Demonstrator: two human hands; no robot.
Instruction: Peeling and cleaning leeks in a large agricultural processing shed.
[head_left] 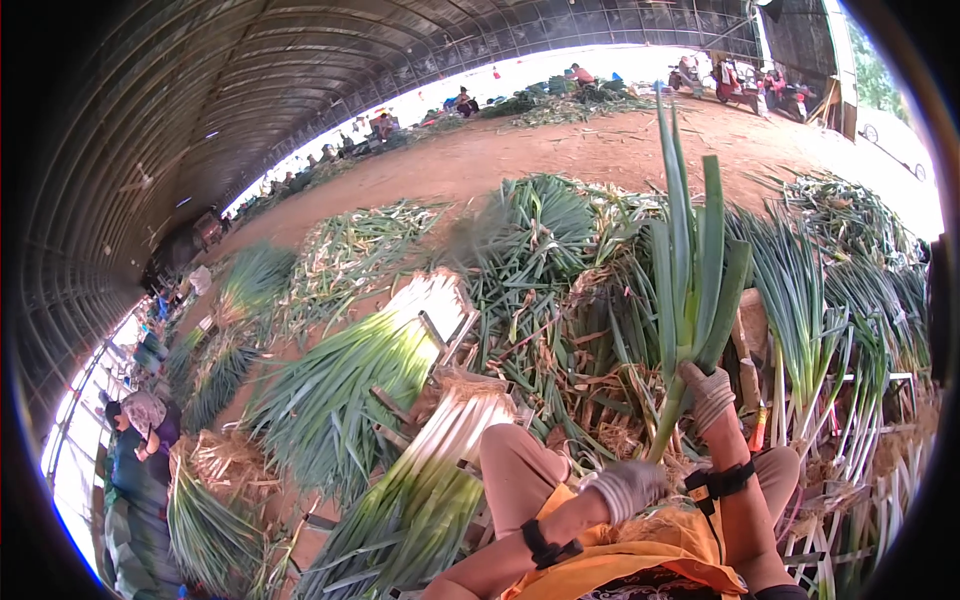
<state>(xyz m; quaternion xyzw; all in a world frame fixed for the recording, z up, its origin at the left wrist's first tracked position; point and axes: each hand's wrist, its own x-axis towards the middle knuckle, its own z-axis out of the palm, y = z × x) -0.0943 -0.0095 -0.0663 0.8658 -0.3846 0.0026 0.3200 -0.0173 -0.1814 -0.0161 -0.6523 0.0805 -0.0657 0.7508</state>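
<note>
A single tall leek (688, 320) stands upright before me, its broad green leaves fanning out at the top. My right hand (710, 396), in a pale knitted glove, is closed around the stalk just below the leaves. My left hand (630, 490), also gloved, is close to the lower end of the stalk over my lap. Motion smears its fingers, so I cannot tell whether it touches the stalk. Both wrists wear black straps. An orange apron (650, 560) covers my lap, with loose root fibres on it.
Stacked leeks (470, 425) with pale stems lie left of my knees, with another bundle (400, 335) beyond. Stripped leaves (540, 230) heap up ahead. More leeks (790, 300) lean at the right near metal frames. A person (145, 425) is at far left.
</note>
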